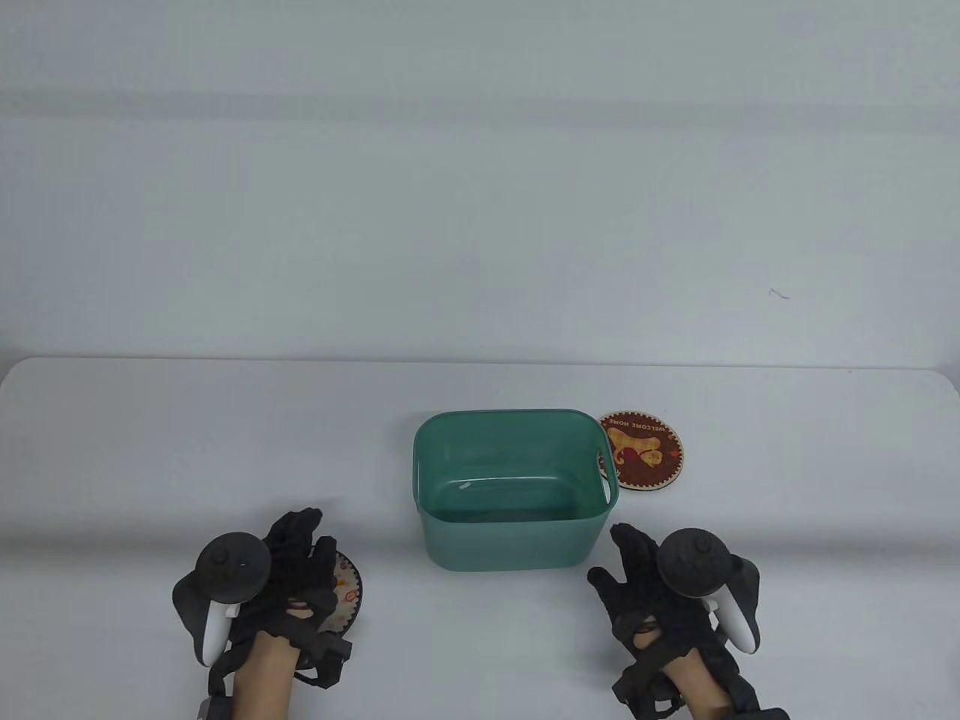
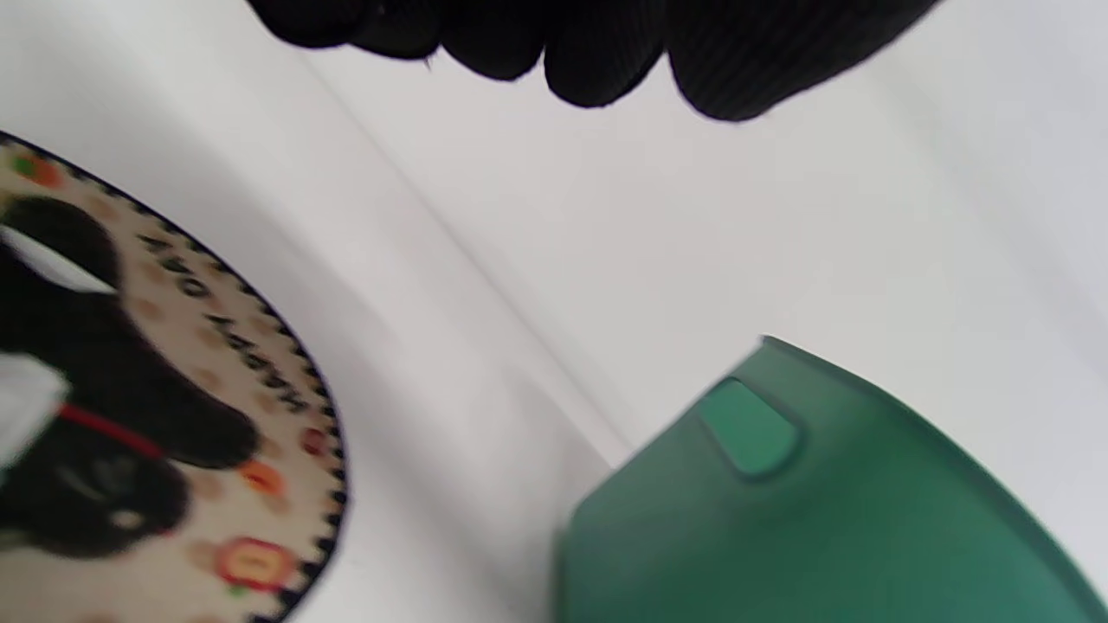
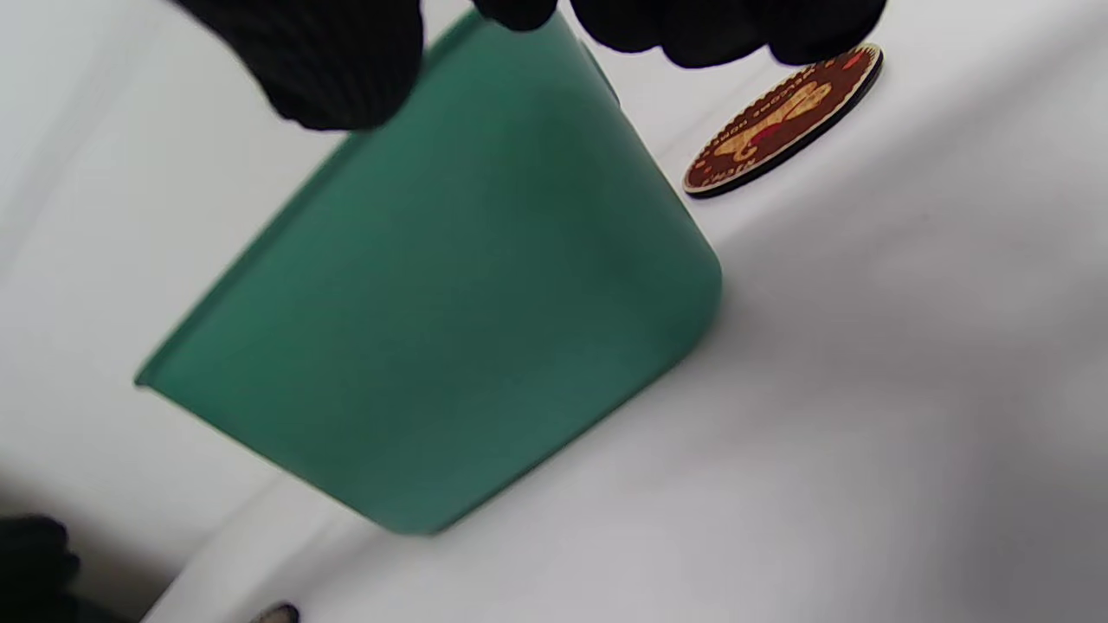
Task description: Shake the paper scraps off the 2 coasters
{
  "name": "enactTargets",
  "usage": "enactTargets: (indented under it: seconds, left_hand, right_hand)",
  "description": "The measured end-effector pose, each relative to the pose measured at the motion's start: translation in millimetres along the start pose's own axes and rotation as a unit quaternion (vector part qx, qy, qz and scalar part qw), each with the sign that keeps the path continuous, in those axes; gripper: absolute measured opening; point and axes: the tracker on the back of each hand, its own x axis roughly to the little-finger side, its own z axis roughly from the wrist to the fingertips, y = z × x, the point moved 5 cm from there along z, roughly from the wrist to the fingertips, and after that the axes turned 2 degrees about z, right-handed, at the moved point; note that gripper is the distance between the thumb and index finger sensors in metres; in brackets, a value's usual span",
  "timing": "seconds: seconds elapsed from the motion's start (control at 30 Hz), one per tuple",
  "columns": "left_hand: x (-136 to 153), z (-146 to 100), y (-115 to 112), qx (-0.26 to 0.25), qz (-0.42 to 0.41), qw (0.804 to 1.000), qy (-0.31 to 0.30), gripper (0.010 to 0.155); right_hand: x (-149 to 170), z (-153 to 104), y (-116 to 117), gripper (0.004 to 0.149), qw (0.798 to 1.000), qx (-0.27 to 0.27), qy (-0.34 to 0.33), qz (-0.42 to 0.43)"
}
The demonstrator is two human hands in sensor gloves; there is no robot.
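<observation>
A beige round coaster [image 1: 351, 592] with a dark toothed rim lies on the white table near the front left, mostly under my left hand [image 1: 311, 536]. In the left wrist view the gloved thumb rests on this coaster [image 2: 260, 415], while the fingers [image 2: 589, 52] hang straight above the table, away from it. A brown coaster [image 1: 643, 450] with a gold figure lies flat to the right of the green bin [image 1: 510, 544]. My right hand [image 1: 622, 555] hovers at the bin's front right corner, fingers spread, holding nothing. No scraps show on either coaster.
The green plastic bin [image 3: 450, 303] stands mid-table between the hands, and a small pale scrap [image 1: 463, 487] lies on its floor. The brown coaster [image 3: 783, 117] sits just behind the bin's right handle. The table's far edge runs behind the bin.
</observation>
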Motion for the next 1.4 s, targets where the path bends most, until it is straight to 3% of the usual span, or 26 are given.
enactTargets:
  seconds: [0.33,0.63,0.8,0.97,1.27,1.4]
  left_hand:
    - [62.8,4.8,10.3,0.027,0.046,0.988,0.146,0.069]
    - [105.2,-3.9,-1.0,0.084,0.140,0.945,0.284,0.073]
    - [108.6,-3.6,-14.5,0.111,0.199,0.927,0.297,0.082]
    - [104.4,-1.9,-16.0,0.099,0.204,0.929,0.294,0.076]
    - [101.0,0.4,-19.8,0.084,0.163,0.949,0.255,0.077]
    - [97.5,3.6,-20.4,0.076,0.151,0.958,0.230,0.087]
  right_hand:
    - [17.7,3.3,33.7,0.069,0.997,-0.076,0.017,-0.021]
    - [18.2,4.7,36.5,0.067,0.996,-0.088,0.017,-0.017]
    - [17.0,4.8,38.6,0.068,0.995,-0.096,0.015,-0.019]
    - [18.5,6.7,36.7,0.067,0.995,-0.092,0.017,-0.021]
    - [20.6,6.6,36.1,0.068,0.996,-0.087,0.022,-0.020]
    - [21.8,5.7,34.8,0.068,0.996,-0.086,0.026,-0.019]
